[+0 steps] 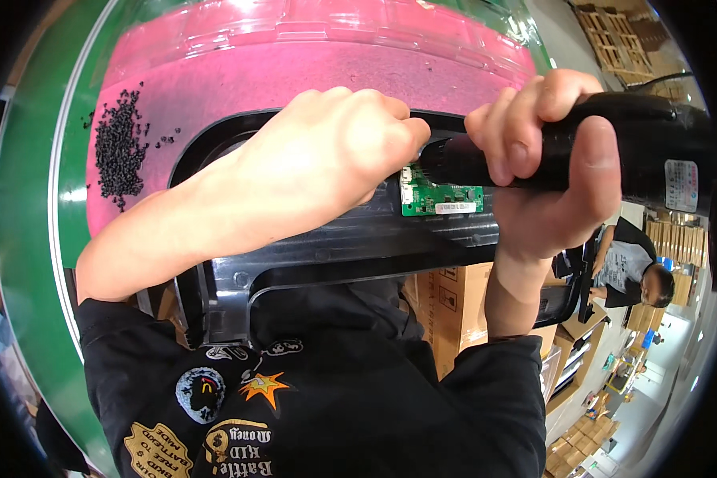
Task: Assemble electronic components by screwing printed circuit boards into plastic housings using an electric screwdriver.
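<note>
My right hand (546,151) is wrapped round a thick black electric screwdriver (645,143), which lies nearly level with its narrow end pointing left. That end is over a green circuit board (446,199) set in a large black plastic housing (334,243). My left hand (366,131) reaches across the housing, its fingers curled closed right at the screwdriver's front end. Whatever those fingertips pinch is hidden behind the knuckles. The screwdriver's tip is also covered, so contact with the board cannot be seen.
A pile of small black screws (121,151) lies left on a pink mat (239,88). Clear plastic trays (311,28) line the far side. A green surface (24,191) borders the left. Cardboard boxes (458,307) stand below the housing; a person (629,267) is off right.
</note>
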A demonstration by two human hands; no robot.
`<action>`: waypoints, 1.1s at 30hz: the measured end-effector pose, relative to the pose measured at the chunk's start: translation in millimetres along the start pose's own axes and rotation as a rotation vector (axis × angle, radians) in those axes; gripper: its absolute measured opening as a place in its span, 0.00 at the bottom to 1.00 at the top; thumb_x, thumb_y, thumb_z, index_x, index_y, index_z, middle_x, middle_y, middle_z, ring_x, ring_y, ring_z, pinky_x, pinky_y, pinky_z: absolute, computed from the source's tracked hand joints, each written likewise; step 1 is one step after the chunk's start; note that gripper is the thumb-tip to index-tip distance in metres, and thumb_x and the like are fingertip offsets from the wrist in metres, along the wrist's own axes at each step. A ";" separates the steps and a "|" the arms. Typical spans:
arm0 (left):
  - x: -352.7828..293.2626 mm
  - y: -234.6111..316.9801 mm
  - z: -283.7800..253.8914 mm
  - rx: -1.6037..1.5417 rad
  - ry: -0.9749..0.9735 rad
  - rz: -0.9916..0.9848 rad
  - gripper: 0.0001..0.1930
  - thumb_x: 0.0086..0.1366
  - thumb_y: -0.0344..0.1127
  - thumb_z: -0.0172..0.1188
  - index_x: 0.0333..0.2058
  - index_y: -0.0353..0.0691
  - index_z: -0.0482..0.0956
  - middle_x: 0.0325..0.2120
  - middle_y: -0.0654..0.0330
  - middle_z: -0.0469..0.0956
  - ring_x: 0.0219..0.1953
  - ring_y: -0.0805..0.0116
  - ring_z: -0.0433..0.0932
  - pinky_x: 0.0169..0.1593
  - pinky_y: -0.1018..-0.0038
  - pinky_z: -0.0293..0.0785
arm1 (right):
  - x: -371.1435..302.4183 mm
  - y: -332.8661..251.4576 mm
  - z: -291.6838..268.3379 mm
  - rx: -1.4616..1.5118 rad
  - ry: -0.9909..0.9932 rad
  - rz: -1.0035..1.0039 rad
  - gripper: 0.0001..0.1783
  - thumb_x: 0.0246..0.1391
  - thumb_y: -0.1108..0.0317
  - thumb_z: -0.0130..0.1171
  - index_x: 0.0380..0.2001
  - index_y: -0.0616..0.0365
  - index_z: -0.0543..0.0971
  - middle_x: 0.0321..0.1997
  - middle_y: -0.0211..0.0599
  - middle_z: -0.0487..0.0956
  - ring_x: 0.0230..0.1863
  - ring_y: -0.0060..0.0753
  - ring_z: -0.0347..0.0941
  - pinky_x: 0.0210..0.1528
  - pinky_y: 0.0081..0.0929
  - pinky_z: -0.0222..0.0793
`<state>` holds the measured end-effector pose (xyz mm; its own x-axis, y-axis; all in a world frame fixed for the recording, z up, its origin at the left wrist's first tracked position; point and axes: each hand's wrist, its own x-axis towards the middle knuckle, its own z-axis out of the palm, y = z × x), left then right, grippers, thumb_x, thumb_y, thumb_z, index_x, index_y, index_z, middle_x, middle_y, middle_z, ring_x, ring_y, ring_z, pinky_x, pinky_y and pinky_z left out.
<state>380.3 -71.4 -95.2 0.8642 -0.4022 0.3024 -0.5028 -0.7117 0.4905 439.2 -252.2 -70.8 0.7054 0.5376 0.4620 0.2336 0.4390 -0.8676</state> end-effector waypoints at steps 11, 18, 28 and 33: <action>-2.2 -2.1 1.1 -0.091 -0.018 0.013 0.07 0.57 0.28 0.62 0.33 0.32 0.75 0.24 0.51 0.73 0.30 0.46 0.75 0.31 0.57 0.70 | 0.7 -1.8 -2.4 0.009 0.032 0.021 0.19 0.60 0.51 0.49 0.35 0.58 0.71 0.19 0.26 0.66 0.17 0.21 0.59 0.30 0.25 0.57; 6.1 -0.7 -0.5 -0.259 0.055 0.145 0.08 0.54 0.26 0.66 0.31 0.31 0.77 0.24 0.51 0.76 0.28 0.49 0.77 0.30 0.63 0.72 | -13.3 -44.5 -5.7 0.312 0.091 -0.101 0.20 0.57 0.47 0.54 0.35 0.53 0.71 0.21 0.21 0.68 0.20 0.17 0.61 0.35 0.23 0.59; 10.7 -0.9 -0.4 -0.383 0.110 0.194 0.10 0.53 0.28 0.70 0.31 0.32 0.79 0.25 0.56 0.79 0.26 0.63 0.79 0.28 0.73 0.75 | -23.3 -55.1 -2.1 0.320 0.069 -0.209 0.19 0.52 0.49 0.60 0.35 0.50 0.70 0.21 0.19 0.70 0.21 0.16 0.64 0.37 0.23 0.60; 10.5 0.5 -3.0 -0.369 0.082 0.170 0.10 0.51 0.28 0.71 0.30 0.32 0.79 0.24 0.57 0.79 0.25 0.65 0.79 0.28 0.73 0.74 | -23.0 -51.7 -2.6 0.331 0.025 -0.247 0.19 0.52 0.49 0.60 0.36 0.50 0.70 0.22 0.19 0.70 0.21 0.16 0.64 0.38 0.24 0.60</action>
<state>389.1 -74.2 -89.3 0.7713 -0.4382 0.4616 -0.6241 -0.3785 0.6835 412.6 -289.2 -37.1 0.6722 0.3708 0.6409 0.1732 0.7628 -0.6230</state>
